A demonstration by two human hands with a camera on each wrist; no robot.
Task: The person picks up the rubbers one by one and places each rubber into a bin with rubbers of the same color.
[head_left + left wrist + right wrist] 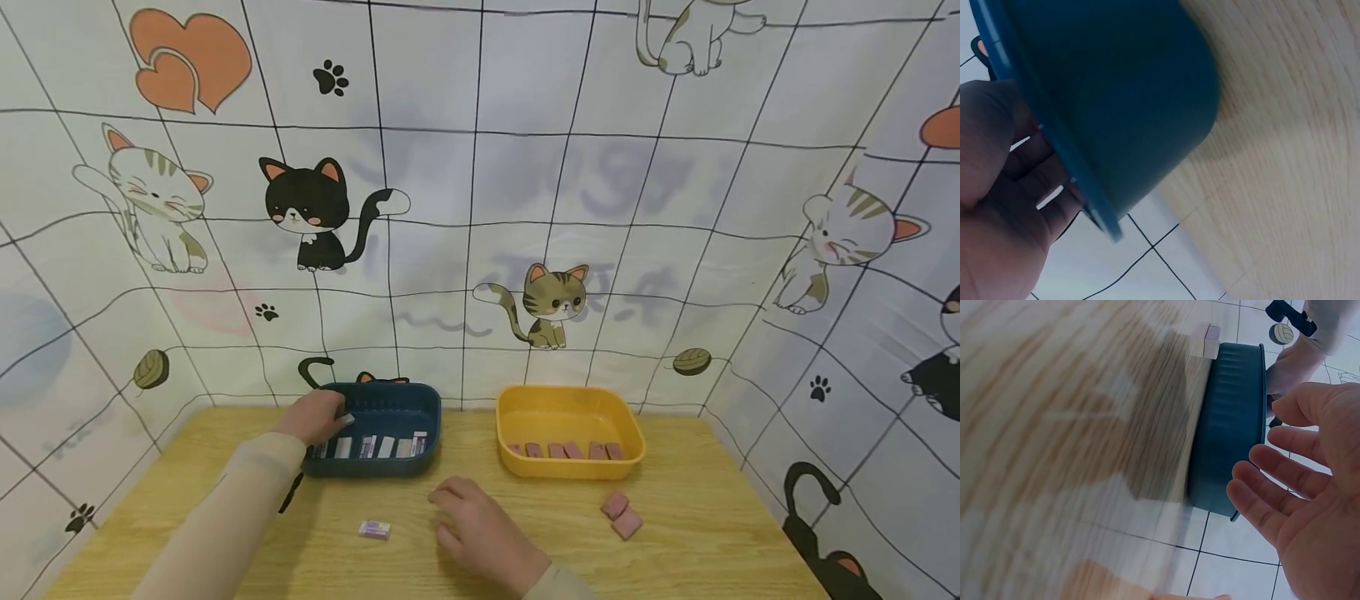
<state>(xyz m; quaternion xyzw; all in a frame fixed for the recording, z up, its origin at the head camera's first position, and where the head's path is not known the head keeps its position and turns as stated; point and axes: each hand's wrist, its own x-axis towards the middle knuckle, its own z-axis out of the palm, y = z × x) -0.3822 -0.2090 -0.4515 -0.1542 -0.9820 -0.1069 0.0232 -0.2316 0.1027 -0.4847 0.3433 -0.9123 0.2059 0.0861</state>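
My left hand reaches over the left side of the dark blue basket, pinching a small white eraser at its fingertips. In the left wrist view the fingers go behind the basket rim, so their tips are hidden. Along the basket's near side lies a row of white erasers, some with printed sleeves. My right hand hovers over the table with fingers loosely spread, holding nothing. Left of it, a white and purple eraser lies on the wood.
A yellow basket stands to the right, with several pink erasers along its near side. Two more pink blocks touch each other on the table before it. Cat-patterned cloth rises behind and at both sides.
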